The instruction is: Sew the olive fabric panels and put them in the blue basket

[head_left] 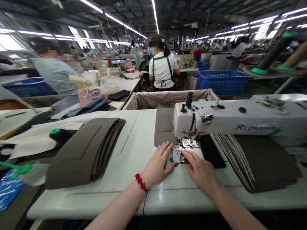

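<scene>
My left hand, with a red braided bracelet at the wrist, lies flat with fingers stretched out. Its fingertips touch the near edge of a dark grey-brown fabric panel, which bears a stitched or outlined rectangle. My right hand rests with extended fingers on the metal needle plate, just in front of the presser foot; its thumb is partly hidden under the fingers. Above both hands is the head of a white sewing machine. No held piece shows in either hand.
A stack of dark panels lies on the left of the table; another pile lies under the machine arm. A thread cone is at far left. Beyond the table stand a cloth-lined bin, a blue basket and co-workers.
</scene>
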A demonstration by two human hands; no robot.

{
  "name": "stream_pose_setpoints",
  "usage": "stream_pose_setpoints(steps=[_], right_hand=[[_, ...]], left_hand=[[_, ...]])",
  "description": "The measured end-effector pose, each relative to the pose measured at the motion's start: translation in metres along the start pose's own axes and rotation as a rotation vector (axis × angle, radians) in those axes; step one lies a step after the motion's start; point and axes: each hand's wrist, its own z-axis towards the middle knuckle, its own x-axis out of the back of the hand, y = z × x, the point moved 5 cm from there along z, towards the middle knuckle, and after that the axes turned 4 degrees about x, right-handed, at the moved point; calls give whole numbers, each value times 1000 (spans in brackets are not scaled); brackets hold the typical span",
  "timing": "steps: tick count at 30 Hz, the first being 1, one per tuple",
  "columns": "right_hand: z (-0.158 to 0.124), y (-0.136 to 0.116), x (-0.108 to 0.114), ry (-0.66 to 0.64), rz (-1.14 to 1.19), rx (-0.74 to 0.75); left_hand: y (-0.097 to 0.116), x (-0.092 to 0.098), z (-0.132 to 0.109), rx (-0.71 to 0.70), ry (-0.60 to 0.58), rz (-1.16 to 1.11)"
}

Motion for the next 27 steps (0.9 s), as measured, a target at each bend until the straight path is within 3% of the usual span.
stream_pose_setpoints(steps=[4, 10, 14, 20, 24, 27], right_hand=[[1, -2, 3, 19, 5, -10], [0, -5, 9, 29, -8, -40], [1, -9, 12, 12, -10, -33], [-10, -10, 34, -5, 54, -3], [-51, 5, 59, 111, 253, -91], [-92, 18, 63, 161, 458, -248]], left_hand=[[1, 3, -1, 1, 68, 43], [-5, 26, -1, 187, 235, 129], [-14, 27, -4, 229, 261, 175], [-15, 9, -42, 160, 95, 219], [9, 12, -81, 58, -50, 205], [32, 17, -93, -100, -177, 145]])
